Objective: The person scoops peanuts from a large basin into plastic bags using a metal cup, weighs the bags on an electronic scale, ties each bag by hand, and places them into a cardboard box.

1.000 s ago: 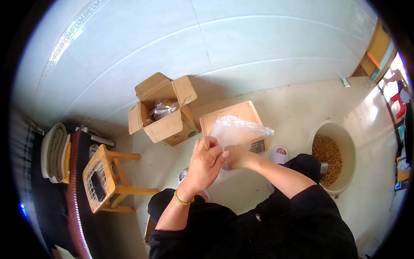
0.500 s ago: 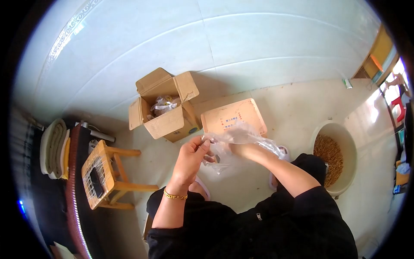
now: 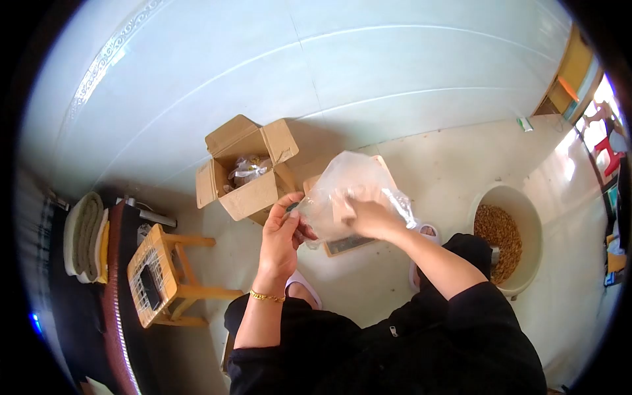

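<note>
A clear plastic bag point(image 3: 352, 172) is spread out in front of me, puffed wide. My left hand point(image 3: 282, 230) pinches the bag's left edge between thumb and fingers. My right hand point(image 3: 368, 216) reaches inside the bag, its fingers showing hazily through the film, apart and with nothing seen in them. Under the bag, mostly covered, is a flat tan-topped box-like thing point(image 3: 387, 170) with a dark strip along its near edge.
An open cardboard box point(image 3: 253, 197) holding plastic-wrapped items stands by the wall. At right is a pale tub point(image 3: 534, 257) of brown pellets or nuts with a metal scoop-like piece point(image 3: 495, 255). A wooden stool point(image 3: 172, 280) bearing a phone point(image 3: 151, 284) stands left.
The bag has gone from crumpled to spread and puffed up, rising over the tan-topped thing. My right hand has shifted slightly left inside it; my left hand has moved slightly left.
</note>
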A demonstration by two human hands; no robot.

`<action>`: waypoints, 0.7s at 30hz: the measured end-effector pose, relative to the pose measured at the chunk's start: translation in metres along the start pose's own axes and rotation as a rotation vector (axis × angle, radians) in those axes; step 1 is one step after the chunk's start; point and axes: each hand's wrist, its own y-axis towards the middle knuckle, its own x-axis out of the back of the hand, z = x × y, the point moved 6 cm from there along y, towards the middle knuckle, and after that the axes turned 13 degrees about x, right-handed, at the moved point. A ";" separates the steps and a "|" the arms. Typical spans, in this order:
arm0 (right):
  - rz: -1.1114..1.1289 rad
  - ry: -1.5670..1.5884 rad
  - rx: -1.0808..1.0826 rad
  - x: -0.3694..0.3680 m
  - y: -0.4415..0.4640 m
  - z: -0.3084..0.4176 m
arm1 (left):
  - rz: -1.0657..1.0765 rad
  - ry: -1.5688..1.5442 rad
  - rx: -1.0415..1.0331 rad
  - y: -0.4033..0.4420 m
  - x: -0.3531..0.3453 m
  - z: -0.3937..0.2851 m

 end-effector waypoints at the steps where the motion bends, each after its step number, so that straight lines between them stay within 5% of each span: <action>1: 0.130 -0.159 0.110 -0.010 0.000 0.005 | 0.039 -0.046 -0.007 0.002 0.001 0.000; 10: -0.023 -0.099 0.144 0.021 -0.005 0.008 | 0.013 0.203 0.045 0.009 0.000 0.004; 13: 0.288 -0.067 0.434 0.036 -0.019 0.023 | 0.017 0.219 0.054 0.011 -0.001 0.001; 19: 0.073 1.016 0.519 0.161 -0.086 0.039 | 0.072 0.110 0.072 0.020 -0.018 0.003; 21: -0.216 0.921 0.554 0.203 -0.117 0.009 | 0.070 0.081 0.063 0.021 -0.023 0.000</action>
